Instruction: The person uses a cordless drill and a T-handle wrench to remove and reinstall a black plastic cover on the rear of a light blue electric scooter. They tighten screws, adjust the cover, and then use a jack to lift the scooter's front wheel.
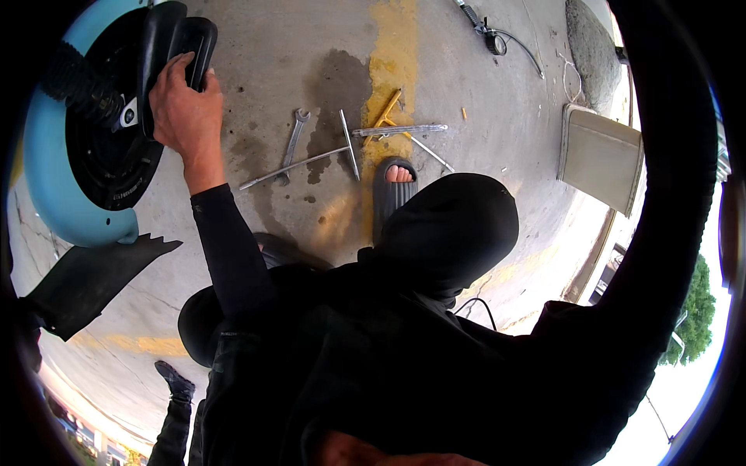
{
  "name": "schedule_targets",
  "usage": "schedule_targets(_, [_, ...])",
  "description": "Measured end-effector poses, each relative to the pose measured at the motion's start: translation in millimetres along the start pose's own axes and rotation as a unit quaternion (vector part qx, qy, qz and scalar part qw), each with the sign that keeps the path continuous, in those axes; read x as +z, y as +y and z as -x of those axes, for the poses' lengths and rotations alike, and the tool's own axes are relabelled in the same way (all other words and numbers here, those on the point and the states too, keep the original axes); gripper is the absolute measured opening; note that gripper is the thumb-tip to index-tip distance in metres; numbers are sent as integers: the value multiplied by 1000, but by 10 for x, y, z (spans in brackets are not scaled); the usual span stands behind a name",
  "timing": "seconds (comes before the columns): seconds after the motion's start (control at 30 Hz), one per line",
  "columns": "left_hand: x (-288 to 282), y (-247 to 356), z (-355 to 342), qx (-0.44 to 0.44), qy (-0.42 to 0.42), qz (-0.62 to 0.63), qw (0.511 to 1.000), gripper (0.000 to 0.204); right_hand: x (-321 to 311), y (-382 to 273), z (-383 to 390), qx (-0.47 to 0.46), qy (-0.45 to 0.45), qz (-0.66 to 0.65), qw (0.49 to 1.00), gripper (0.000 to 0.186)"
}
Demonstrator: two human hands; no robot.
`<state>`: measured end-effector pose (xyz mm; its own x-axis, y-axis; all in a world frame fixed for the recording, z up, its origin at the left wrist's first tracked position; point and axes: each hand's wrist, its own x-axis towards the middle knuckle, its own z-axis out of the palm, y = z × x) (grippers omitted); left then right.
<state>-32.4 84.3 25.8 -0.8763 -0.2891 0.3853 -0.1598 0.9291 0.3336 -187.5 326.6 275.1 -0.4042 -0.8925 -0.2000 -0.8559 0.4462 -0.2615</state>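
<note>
My left hand [186,116] reaches up at the upper left, its fingers curled over the edge of a black, rounded plastic part [203,39] on a vehicle. Beside this part is a light blue fender [47,163] curving around a black wheel [101,171]. A dark coil-spring shock absorber [81,85] meets a silver fitting [128,116] just left of the hand. My right arm [660,194] is raised along the right side in a black sleeve; its hand lies outside the picture.
On stained concrete lie a combination wrench [294,140], a silver T-handle wrench [311,159], a yellow-handled tool [385,116] and a long silver tool [404,130]. A pressure gauge [496,43] with hose lies farther off. A pale box-like block [598,151] stands right; another person's leg [175,419] shows lower left.
</note>
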Motion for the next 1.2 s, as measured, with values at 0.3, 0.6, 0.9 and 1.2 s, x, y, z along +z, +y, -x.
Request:
schedule_targets(0.3, [53, 129, 83, 22, -5, -82, 996, 42, 2983, -165, 3145, 581, -5, -201, 789, 40])
schedule_targets(0.6, [779, 1373, 1198, 226, -202, 190, 934, 22, 4135, -592, 4044, 701, -21, -325, 635, 32])
schedule_targets(0.9, [1745, 1943, 2723, 374, -417, 178, 809, 53, 4051, -311, 4061, 682, -62, -338, 646, 29])
schedule_targets(1.2, [1575, 1705, 2308, 224, -324, 193, 899, 22, 4088, -357, 4124, 677, -31, -349, 648, 24])
